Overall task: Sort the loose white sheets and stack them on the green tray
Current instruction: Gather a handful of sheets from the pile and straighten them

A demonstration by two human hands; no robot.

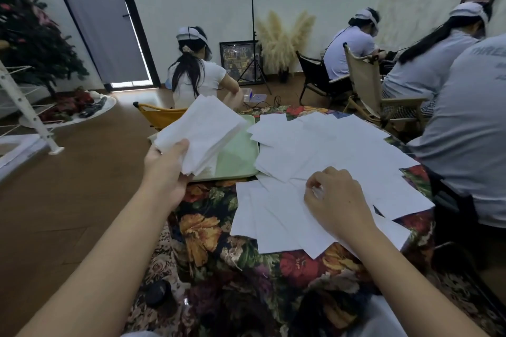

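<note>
My left hand [165, 169] grips a thick stack of white sheets [202, 133], held up at a tilt over the left part of the green tray [238, 157]. The tray lies on the flowered tablecloth, its bare right half showing. Several loose white sheets [328, 145] are spread over the table to the right of the tray, overlapping one another. My right hand [334, 195] rests on the nearer sheets [273, 216], thumb and fingers pinching the edge of one sheet.
The flowered tablecloth [208, 232] covers the table. A person in a grey shirt [465, 128] sits close at the table's right edge. A yellow chair [161, 116] stands behind the tray. Other seated people, chairs and a tripod are farther back.
</note>
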